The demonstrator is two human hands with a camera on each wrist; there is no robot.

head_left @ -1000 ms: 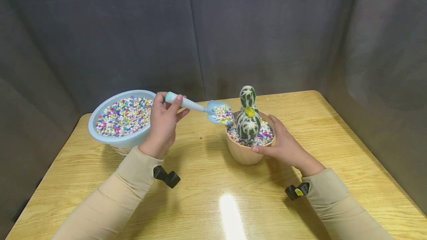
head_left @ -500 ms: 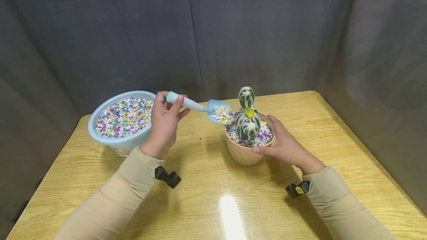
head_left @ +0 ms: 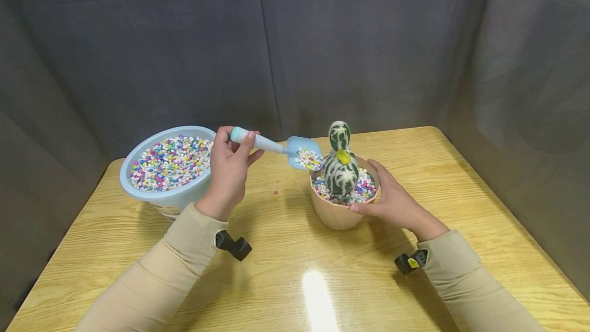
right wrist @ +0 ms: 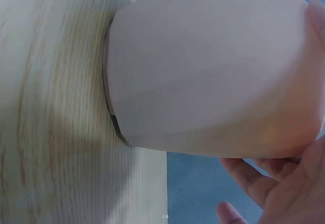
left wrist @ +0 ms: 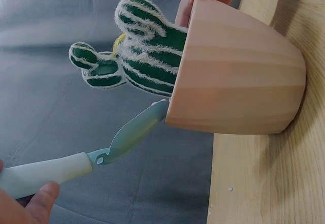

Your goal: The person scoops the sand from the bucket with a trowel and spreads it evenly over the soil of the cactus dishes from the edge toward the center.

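Observation:
My left hand pinches the pale blue handle of a small hand trowel, thumb on top. Multicoloured pebbles lie on its blade, whose tip meets the left rim of a peach flowerpot. In the left wrist view the blade slopes down to that rim. A plush-looking green cactus with white fuzzy stripes and a yellow flower stands in the pot among more pebbles. My right hand grips the pot's right side, thumb at the front rim; in the right wrist view, fingers curl beside the pot wall.
A light blue tub heaped with coloured pebbles stands at the left, partly behind my left hand. A few stray pebbles lie on the wooden table. Grey curtains close off the back and sides.
The trowel has tilted slightly and the pebbles on its blade have shrunk and slid toward the tip. The cactus leans slightly further left. The right hand still holds the pot.

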